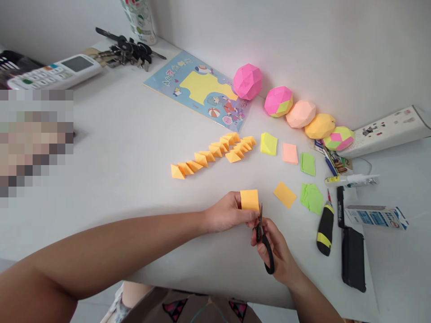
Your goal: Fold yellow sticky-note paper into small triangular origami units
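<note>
While square orange paper (pixel 249 199) is pinched by the left hand (pixel 225 213), black-handled metal scissors (pixel 259 232) are gripped by the right hand (pixel 279 252). Paper is best kept flat.

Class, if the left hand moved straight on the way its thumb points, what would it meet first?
The left hand would probably meet the scissors in the right hand first, just past its thumb; this single view leaves the depth between them unclear.
</note>
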Demonstrator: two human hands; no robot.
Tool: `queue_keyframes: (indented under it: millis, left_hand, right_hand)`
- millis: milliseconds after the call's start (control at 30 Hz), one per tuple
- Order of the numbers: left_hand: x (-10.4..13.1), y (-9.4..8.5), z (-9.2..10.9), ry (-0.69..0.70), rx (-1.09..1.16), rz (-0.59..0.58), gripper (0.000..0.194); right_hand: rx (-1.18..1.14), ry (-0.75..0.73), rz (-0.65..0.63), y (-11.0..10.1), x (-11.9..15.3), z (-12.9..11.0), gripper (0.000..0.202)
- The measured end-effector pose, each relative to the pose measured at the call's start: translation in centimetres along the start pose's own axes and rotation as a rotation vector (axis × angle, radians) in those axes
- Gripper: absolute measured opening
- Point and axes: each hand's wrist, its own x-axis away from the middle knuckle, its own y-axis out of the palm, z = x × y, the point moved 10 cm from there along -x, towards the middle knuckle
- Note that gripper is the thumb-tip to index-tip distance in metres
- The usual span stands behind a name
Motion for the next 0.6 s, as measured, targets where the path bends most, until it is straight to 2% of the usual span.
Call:
queue_keyframes:
  millis: [600]
  left_hand:
    - [0.00,-0.27,-0.26,-0.031,0.022,0.028,0.013]
  right_hand:
    - [-0.060,0.018,0.004,-0.06,0.15,1.04,0.037]
